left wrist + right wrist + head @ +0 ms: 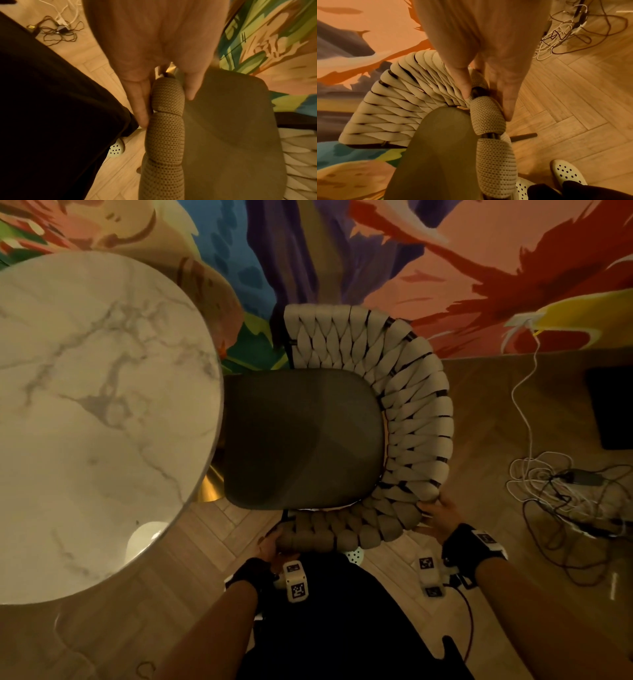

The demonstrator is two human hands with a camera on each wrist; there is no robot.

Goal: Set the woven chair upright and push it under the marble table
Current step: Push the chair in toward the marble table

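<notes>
The woven chair (404, 419) stands upright on the floor, and its dark seat cushion (301, 440) faces the round marble table (96, 405) on the left. The front edge of the seat meets the table's rim. My left hand (270, 546) grips the near end of the woven rim, with fingers (139, 102) on either side of the padded band (166, 129). My right hand (442, 515) holds the rim at its near right corner, its fingers (506, 102) and thumb pinching the band (488, 116).
A painted mural wall (445, 268) rises just behind the chair. A tangle of cables (561, 494) lies on the wooden floor to the right, near a dark object (613, 409). The table's gold base (210, 491) shows under its rim. My white perforated shoes (568, 174) stand close behind the chair.
</notes>
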